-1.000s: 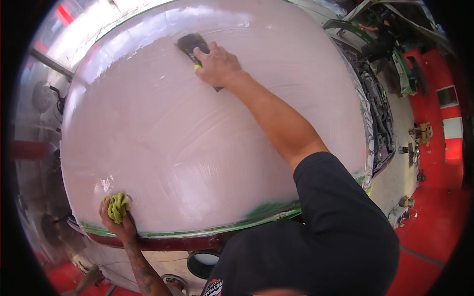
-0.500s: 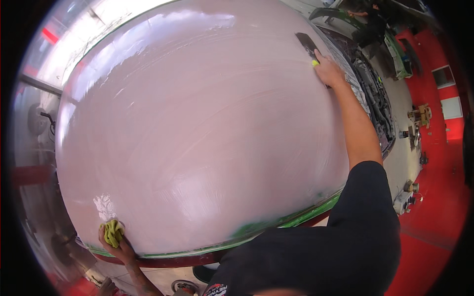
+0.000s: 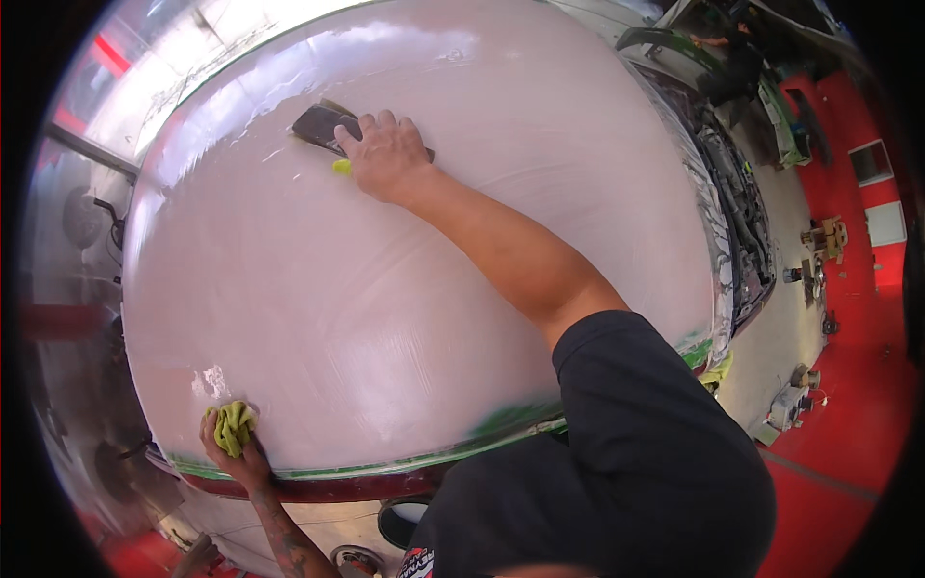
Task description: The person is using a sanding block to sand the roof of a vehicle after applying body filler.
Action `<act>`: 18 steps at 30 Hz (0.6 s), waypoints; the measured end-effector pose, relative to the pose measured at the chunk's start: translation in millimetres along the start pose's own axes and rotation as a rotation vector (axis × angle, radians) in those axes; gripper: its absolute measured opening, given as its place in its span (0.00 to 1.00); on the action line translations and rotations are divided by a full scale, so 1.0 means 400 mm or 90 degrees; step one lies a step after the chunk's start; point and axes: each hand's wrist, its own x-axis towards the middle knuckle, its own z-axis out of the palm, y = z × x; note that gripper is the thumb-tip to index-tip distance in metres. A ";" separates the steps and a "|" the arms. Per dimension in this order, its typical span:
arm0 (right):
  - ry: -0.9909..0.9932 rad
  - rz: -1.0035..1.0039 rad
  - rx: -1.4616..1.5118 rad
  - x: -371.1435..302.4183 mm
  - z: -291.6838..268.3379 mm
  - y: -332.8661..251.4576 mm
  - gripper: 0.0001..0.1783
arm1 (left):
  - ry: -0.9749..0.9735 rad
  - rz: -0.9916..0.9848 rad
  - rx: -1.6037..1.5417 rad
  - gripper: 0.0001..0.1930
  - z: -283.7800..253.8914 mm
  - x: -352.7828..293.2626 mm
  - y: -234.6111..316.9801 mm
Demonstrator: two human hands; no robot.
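Observation:
A broad car panel (image 3: 289, 289), pale pinkish and wet, curves across the view. My right hand (image 3: 390, 162) reaches to its far left part and grips a long dark sanding block (image 3: 326, 127), pressed flat against the surface. Under the thumb side of that hand, a bit of bright yellow (image 3: 341, 167) shows; what it is I cannot make out. At the panel's near left corner, my left hand (image 3: 239, 464) holds a crumpled yellow-green cloth (image 3: 231, 427) against the surface, close to a shiny wet patch (image 3: 208, 382).
Green masking tape (image 3: 356, 470) runs along the near edge. An exposed engine bay (image 3: 737, 212) lies beyond the panel's right side. Farther right are a red floor (image 3: 848, 385) and scattered tools. A person (image 3: 737, 72) in dark clothes works at the upper right. A bucket (image 3: 400, 520) stands below.
My right hand has swept the sanding block from the panel's far right edge over to its far left part. My left hand stays with the cloth at the near left corner.

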 end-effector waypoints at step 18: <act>-0.065 0.461 -0.135 -0.214 -0.073 0.653 0.30 | 0.009 -0.028 -0.009 0.25 -0.013 -0.006 0.018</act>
